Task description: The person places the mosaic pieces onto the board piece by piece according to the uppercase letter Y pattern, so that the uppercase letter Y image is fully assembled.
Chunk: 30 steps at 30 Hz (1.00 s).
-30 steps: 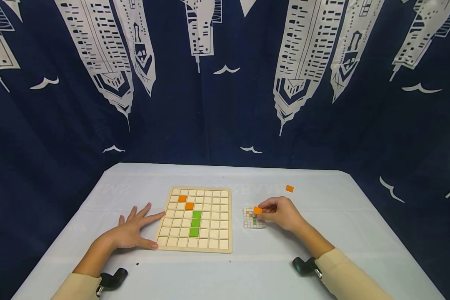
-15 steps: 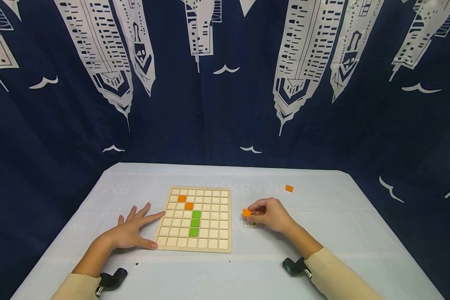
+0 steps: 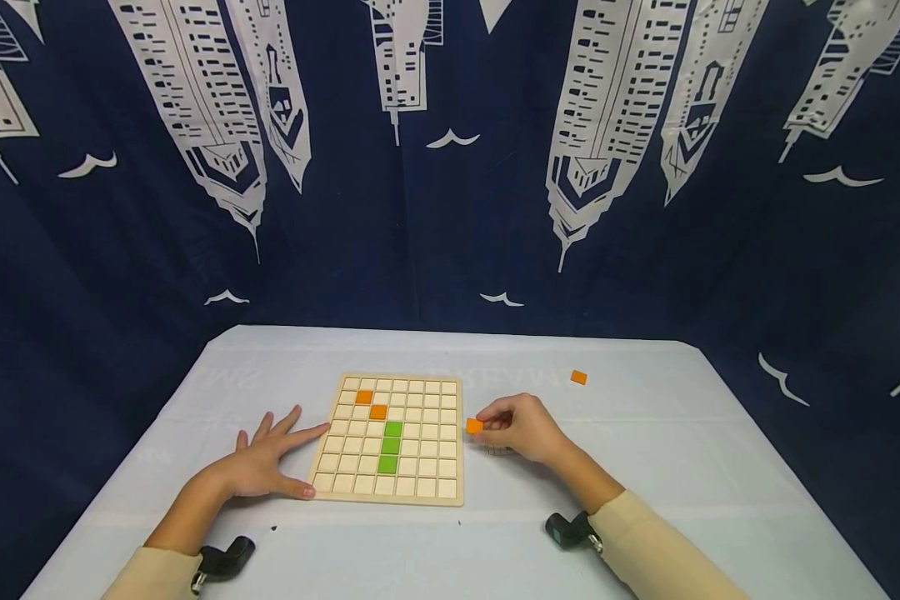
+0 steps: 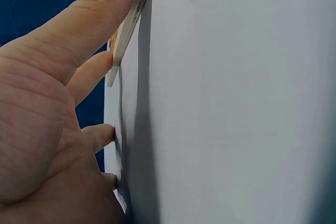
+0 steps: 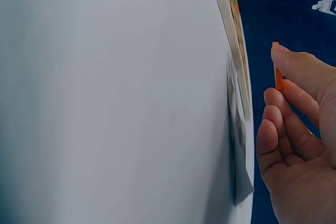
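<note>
A wooden grid board [image 3: 420, 502] lies on the white table, with two orange tiles [image 3: 378, 412] set in a diagonal and three green tiles [image 3: 391, 445] in a column below them. My left hand [image 3: 258, 467] is spread at the board's left side, its thumb and index finger touching the edge. In the right wrist view, thumb and fingertips of my right hand [image 5: 302, 140] pinch a thin orange tile [image 5: 279, 77] above the table. The head view puts this tile just right of the board. Beneath the right hand [image 3: 525, 429] lies a small printed grid card [image 3: 498, 451], mostly hidden.
Another loose orange tile [image 3: 579, 377] lies at the back right of the white table [image 3: 330, 558]. A dark blue cloth [image 3: 450, 225] with white building prints hangs behind it. Black devices sit on both wrists, including the right wrist camera [image 3: 567, 530].
My right hand has carried the orange tile leftward, from over the card to near the board's right edge, and now covers most of the card. The left hand stays put.
</note>
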{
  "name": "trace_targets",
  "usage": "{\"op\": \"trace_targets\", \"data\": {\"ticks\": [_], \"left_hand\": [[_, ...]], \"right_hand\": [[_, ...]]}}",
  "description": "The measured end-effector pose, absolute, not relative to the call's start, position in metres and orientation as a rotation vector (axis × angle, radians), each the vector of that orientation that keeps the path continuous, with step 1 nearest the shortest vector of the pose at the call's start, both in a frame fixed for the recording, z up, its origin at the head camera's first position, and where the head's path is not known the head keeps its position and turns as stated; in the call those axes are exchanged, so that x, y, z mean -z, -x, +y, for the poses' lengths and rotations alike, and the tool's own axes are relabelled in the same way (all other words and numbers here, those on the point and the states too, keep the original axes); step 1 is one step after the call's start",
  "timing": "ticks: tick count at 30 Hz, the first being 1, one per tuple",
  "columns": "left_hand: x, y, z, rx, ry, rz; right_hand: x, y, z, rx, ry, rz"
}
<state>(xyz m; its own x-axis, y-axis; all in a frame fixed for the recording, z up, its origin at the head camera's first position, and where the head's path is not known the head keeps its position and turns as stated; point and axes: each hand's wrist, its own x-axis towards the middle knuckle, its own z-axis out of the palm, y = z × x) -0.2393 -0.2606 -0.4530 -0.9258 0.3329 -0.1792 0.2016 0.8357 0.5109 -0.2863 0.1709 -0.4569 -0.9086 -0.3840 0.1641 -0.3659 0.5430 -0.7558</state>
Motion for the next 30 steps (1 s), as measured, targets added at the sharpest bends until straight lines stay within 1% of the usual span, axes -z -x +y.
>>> {"op": "trace_targets", "data": {"ticks": [30], "left_hand": [[0.450, 0.239, -0.260, -0.705, -0.406, 2.753]], "right_hand": [[0.449, 0.299, 0.120, 1.348, 0.674, 2.703]]}}
